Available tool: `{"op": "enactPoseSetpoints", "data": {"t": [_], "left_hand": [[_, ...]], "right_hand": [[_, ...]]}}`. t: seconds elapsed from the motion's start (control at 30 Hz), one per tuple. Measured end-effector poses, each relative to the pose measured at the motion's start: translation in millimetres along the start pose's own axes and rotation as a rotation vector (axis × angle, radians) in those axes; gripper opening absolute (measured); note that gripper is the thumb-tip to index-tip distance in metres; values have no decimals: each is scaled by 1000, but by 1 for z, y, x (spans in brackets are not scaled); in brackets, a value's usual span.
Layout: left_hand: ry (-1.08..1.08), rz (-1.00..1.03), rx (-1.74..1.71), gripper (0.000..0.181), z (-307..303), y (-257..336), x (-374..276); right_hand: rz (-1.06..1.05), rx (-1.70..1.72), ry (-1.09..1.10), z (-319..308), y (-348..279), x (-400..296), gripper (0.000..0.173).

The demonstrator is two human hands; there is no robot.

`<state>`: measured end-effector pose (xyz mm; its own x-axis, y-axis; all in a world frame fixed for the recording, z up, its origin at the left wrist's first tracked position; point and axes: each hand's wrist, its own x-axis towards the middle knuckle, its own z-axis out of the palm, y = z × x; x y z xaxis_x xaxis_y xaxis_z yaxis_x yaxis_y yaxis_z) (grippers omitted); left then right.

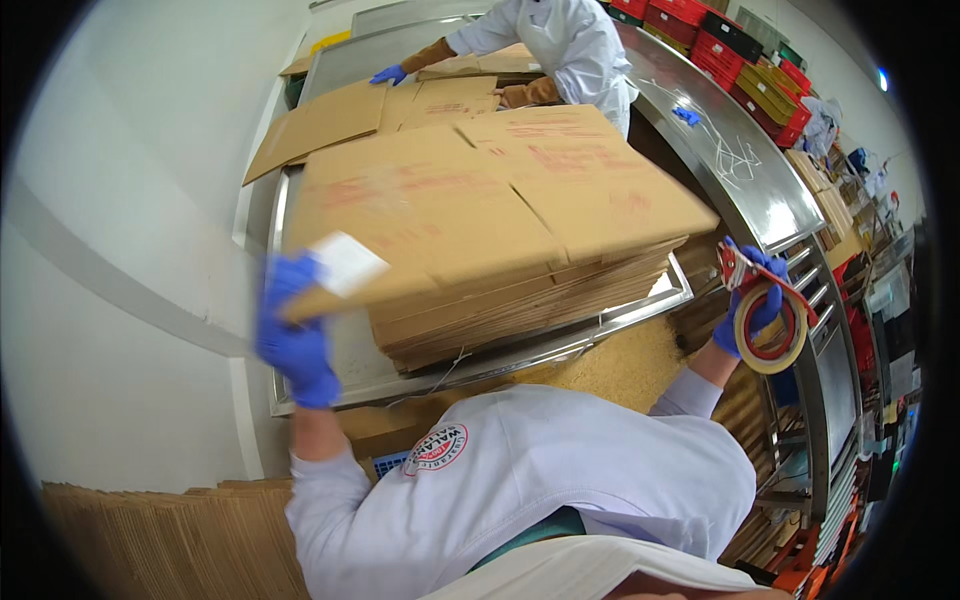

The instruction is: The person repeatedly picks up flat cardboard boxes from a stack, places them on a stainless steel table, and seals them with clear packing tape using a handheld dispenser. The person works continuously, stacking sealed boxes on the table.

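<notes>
My left hand (pixel 296 330), in a blue glove and somewhat blurred, grips the near left corner of a flat cardboard box blank (pixel 420 195). A white label (pixel 349 264) lies on the cardboard beside its fingers. Under that blank is a stack of folded cardboard boxes (pixel 525 292) on a stainless steel table (pixel 487 367). Off to the right, my right hand (pixel 757 300), also blue-gloved, holds a red tape dispenser (pixel 795 296) with a roll of tape, near the right corner of the cardboard.
Across the table, a co-worker in white (pixel 570 45) touches other flat cardboard (pixel 322 124). A steel conveyor table (pixel 757 187) with white straps curves along the right. Red and yellow crates (pixel 720 60) stand behind it. Many cardboard blanks (pixel 165 532) stand at lower left, beside a white wall (pixel 120 225).
</notes>
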<state>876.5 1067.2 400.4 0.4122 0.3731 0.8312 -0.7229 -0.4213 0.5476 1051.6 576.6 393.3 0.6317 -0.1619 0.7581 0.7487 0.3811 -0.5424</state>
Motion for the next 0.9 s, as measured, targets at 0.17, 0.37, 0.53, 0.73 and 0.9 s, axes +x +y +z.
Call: {"op": "enactPoseSetpoints", "data": {"t": [0.17, 0.37, 0.53, 0.73, 0.9], "left_hand": [[464, 105, 253, 73, 9, 1, 195], [89, 535, 1271, 74, 68, -138, 221], [-765, 76, 1204, 83, 208, -183, 91], [-1110, -301, 1193, 84, 230, -165, 60], [-1147, -186, 1080, 89, 221, -98, 7]], "right_hand": [[22, -115, -8, 8, -2, -26, 35], [184, -96, -104, 51, 29, -38, 34], [295, 160, -236, 71, 48, -25, 28], [354, 146, -206, 86, 39, -13, 17], [-40, -137, -287, 115, 56, 41, 13]]}}
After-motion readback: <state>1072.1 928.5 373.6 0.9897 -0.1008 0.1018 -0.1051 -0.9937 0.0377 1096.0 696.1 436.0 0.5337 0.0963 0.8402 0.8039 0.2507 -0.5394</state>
